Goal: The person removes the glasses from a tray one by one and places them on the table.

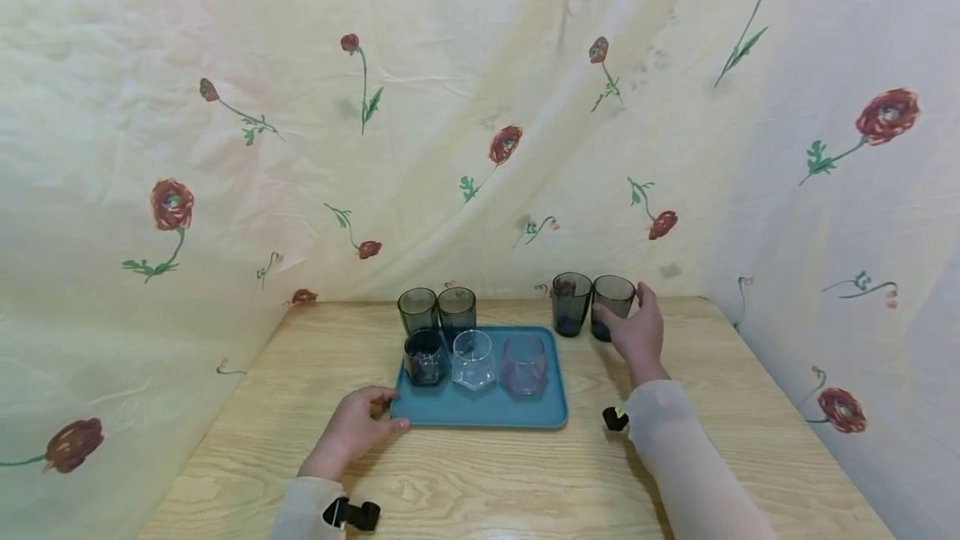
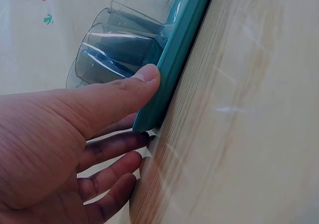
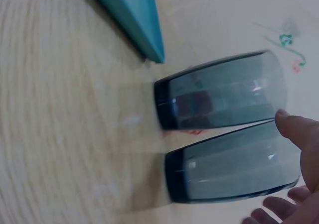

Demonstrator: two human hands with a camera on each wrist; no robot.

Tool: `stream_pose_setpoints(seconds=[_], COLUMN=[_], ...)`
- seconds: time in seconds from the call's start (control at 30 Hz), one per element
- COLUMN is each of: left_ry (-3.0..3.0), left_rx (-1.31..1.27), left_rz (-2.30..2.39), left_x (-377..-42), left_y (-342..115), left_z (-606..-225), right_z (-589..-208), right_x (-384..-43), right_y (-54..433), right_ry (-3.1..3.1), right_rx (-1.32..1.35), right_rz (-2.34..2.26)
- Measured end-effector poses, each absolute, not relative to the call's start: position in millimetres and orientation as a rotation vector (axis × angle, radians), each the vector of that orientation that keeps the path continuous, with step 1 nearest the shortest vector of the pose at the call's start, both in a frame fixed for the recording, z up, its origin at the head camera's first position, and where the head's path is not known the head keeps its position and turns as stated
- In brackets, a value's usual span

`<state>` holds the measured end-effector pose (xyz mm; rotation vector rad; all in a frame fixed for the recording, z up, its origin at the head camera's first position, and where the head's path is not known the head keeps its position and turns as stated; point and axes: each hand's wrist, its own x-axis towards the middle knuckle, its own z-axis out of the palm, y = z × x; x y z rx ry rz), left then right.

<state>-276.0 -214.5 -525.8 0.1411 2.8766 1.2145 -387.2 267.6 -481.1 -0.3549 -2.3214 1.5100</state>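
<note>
My left hand (image 1: 358,427) holds the left front corner of a blue tray (image 1: 480,415), thumb along the front rim and fingers round the left side. On the tray, a dark tumbler (image 1: 425,361), a clear glass (image 1: 474,363) and a pinkish glass (image 1: 523,365) stand in a row. Two tall smoky glasses (image 1: 417,307) are behind them at the back left, their bases partly hidden. Right of the tray, my right hand (image 1: 639,336) grips an upright smoky glass (image 3: 234,164) near its rim, thumb on one side, fingers on the other. Another smoky glass (image 3: 219,94) stands close beside it.
A light wooden table (image 1: 480,482) carries everything. Flower-printed cloth (image 1: 420,148) hangs behind the table and along both sides, close to the back glasses. Black straps (image 1: 351,513) are on both wrists.
</note>
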Motion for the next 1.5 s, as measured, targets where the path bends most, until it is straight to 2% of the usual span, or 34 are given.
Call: stream_pose_setpoints(seconds=[0.33,0.8,1.03,1.5], left_ry=[2.887,2.897,2.901,2.892], left_rx=[0.137,0.166,0.172,0.200], left_rz=[1.209,1.211,1.208,1.214], left_x=[-277,-276,-277,-279], left_y=[-215,-216,-216,-219], left_z=[-528,-528,-528,-529], right_z=[-448,-384,-378,-383], right_x=[-379,-364,-377,-395], right_y=[249,188,165,119], right_ry=[-2.137,-2.237,-2.342,-2.583], right_rx=[-0.186,0.182,0.399,0.460], right_rz=[1.483,1.472,1.511,1.646])
